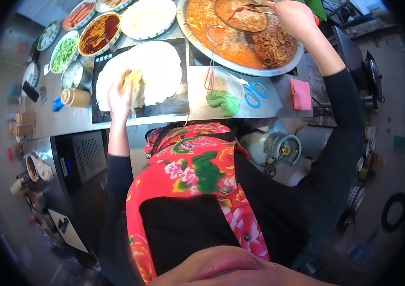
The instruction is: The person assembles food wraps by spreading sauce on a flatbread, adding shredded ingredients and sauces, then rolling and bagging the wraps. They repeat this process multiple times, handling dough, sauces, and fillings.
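Note:
My left hand point(120, 97) is closed around a soft bundle of yellowish food point(136, 82), and pale strands hang beneath it. It is over the left part of a large white sheet point(157, 66) on a black board point(183, 102); whether they touch is unclear. At the far right, my right hand point(294, 18) grips metal tongs point(256, 8) above a wide pan point(240, 69) of orange-red broth. A dark piece of food seems to be at the tongs' tips. Under them, a round strainer point(252, 32) sits in the broth, beside a heap of brown shreds point(276, 50).
A red-handled wire skimmer point(210, 66) leans on the pan rim. Nearby lie a green cloth point(224, 102), blue scissors point(252, 91) and a pink cloth point(300, 94). Bowls of chili sauce point(100, 33), chopped greens point(64, 51) and sausages point(78, 15) stand left, near a squeeze bottle point(75, 97).

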A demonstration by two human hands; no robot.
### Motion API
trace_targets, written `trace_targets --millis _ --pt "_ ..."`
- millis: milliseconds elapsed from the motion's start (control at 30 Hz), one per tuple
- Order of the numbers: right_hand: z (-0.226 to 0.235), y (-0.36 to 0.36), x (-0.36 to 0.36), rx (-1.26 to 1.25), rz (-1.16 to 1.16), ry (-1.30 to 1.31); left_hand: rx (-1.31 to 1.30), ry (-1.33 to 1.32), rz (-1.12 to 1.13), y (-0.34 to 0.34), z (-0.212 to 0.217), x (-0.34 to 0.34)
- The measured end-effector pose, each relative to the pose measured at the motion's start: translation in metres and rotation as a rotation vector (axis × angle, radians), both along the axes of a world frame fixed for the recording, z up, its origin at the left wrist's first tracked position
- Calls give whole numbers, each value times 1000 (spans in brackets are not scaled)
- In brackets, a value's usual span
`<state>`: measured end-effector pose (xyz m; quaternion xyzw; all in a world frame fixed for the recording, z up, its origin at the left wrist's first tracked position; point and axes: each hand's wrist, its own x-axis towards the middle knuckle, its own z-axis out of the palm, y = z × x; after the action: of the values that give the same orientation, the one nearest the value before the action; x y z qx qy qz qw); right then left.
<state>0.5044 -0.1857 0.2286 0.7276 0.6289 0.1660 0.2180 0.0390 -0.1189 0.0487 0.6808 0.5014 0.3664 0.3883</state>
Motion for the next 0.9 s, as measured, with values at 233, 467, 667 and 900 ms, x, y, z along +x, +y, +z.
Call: trace_targets --millis 233,467,667,900 --pt "-3 14 -89 30 482 436 283 20 -137 15 3 35" --pt "-77 29 -124 -87 535 825 319 384 -46 20 -1 8" --pt "-111 45 -139 -300 304 1109 321 455 -16 21 -2 6" --pt "-105 40 -138 -432 245 1354 321 487 30 31 -9 -9"
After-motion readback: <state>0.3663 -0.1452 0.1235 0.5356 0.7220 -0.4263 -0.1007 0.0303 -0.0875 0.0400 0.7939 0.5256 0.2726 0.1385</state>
